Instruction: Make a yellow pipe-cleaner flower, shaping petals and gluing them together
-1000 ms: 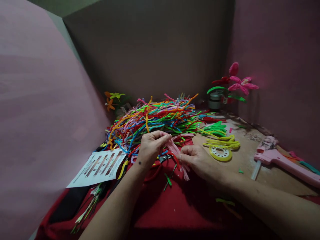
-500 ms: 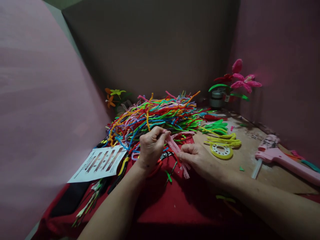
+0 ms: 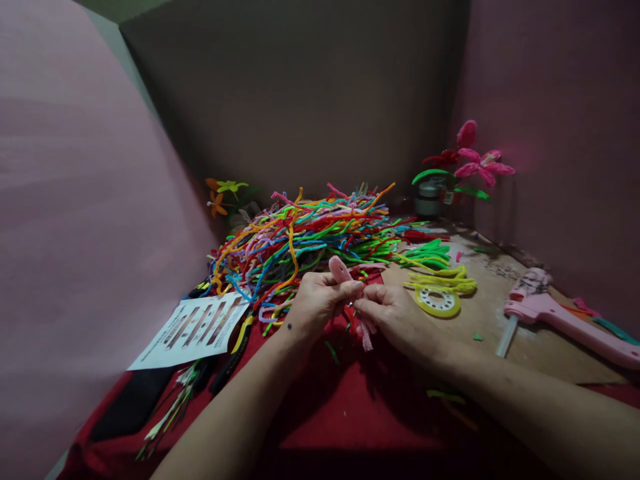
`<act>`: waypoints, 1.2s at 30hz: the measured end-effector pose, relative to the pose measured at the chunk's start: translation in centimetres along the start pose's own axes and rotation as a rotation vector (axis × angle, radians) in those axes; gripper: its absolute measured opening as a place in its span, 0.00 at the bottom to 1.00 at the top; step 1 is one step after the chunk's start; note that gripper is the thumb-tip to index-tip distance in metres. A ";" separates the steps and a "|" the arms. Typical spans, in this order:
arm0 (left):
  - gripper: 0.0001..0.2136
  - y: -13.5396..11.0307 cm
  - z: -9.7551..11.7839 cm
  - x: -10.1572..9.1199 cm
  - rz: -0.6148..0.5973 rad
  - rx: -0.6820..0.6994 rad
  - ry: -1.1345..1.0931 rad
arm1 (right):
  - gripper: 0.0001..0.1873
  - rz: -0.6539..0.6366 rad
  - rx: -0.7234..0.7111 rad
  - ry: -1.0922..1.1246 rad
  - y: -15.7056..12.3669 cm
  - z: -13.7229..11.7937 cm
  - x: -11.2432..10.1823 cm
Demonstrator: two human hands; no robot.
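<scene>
Two bare hands at a cloth-covered table, mid-work. The left hand (image 3: pixel 317 303) and the right hand (image 3: pixel 395 310) nearly meet, each with thumb and fingers pinched on one pink fuzzy piece (image 3: pixel 339 269); their grip is narrow and hides most of its middle. Above the left thumb, its upper part projects as a rounded, closed tip, which may be judged the shaped portion. Below the right fingers, loose pink ends (image 3: pixel 367 339) hang uneven and apparently unsecured; these look unfinished. Whether anything binds the middle cannot be told.

Surroundings, in descending size: the red cloth (image 3: pixel 345 413) spreads beneath the grip and toward the wearer; the brown board (image 3: pixel 493 293) lies to its right. Just beyond the grip, a tangled pile of coloured fuzzy stems (image 3: pixel 320 230) crowds the far side and seems the chief obstruction, since loose strands could catch. Well to the right lies a pink glue gun (image 3: pixel 565 317), its pale stick pointing toward the wearer. Left of the grip rests a printed sheet (image 3: pixel 193 330). Near the right hand, on its far side, sits a yellow tape roll (image 3: pixel 453 308). Smallest, a green scrap (image 3: pixel 331 352) lies below the left hand, a minor hindrance.
</scene>
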State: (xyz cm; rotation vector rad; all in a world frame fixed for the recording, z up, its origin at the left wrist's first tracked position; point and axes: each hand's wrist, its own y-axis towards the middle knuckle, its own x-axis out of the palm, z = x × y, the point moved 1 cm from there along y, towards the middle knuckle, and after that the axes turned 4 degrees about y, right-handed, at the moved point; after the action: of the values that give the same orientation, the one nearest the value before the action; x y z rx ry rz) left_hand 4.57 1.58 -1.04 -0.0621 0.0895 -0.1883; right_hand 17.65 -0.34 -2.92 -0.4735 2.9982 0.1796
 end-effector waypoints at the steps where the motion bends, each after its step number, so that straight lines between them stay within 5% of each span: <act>1: 0.12 0.0 0.0 0.1 0.004 -0.010 -0.015 | 0.15 0.004 -0.001 -0.009 0.0 0.1 0.0; 10: 0.12 0.0 0.5 0.1 0.059 0.134 -0.027 | 0.17 0.030 -0.039 0.000 0.0 -0.1 0.0; 17: 0.10 0.2 0.7 -1.0 -0.094 0.049 -0.169 | 0.18 0.045 -0.056 -0.001 0.0 -0.5 0.1; 24: 0.09 -0.1 1.1 -0.9 -0.142 0.080 -0.004 | 0.17 -0.098 0.004 0.252 0.3 0.4 0.0; 28: 0.08 -0.4 1.3 -0.5 -0.048 0.139 0.058 | 0.17 -0.063 0.067 0.283 0.4 0.5 0.3; 36: 0.09 -0.1 1.2 -1.1 -0.018 0.147 -0.034 | 0.15 -0.196 0.119 0.642 0.6 0.8 0.6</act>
State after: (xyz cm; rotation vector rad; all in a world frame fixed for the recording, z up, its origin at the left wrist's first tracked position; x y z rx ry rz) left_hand 3.58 1.78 0.29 0.0804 0.0410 -0.2110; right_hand 17.00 0.16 -3.68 -0.9653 3.5054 -0.2089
